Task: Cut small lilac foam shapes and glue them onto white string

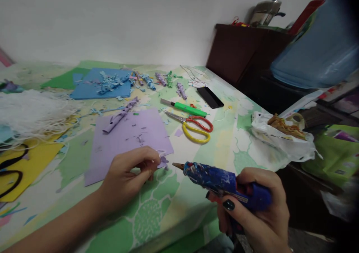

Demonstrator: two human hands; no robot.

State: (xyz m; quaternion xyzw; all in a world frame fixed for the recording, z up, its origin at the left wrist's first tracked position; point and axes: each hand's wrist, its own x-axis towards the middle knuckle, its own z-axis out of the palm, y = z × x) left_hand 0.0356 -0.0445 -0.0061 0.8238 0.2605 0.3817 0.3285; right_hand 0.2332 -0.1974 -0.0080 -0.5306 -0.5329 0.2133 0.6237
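1. Right hand (pixel 265 223) gripped the glue gun (pixel 210 176), lower right, nozzle (pixel 178 166) pointing left!
2. Left hand (pixel 129 172) pinched a purple scrap (pixel 163 163), lower centre, just beside the nozzle.
3. Scissors (pixel 186 120) lay open, mid-frame.

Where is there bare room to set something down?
Bare cloth shows beyond the glue gun, between scissors and white bag; more lies between left forearm and near edge. Crowded: far left, with string; back, with rolls.

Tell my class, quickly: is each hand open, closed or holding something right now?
Left hand: closed, fingers curled, seemingly pinching a small purple piece.
Right hand: closed around the handle of a blue glue gun.
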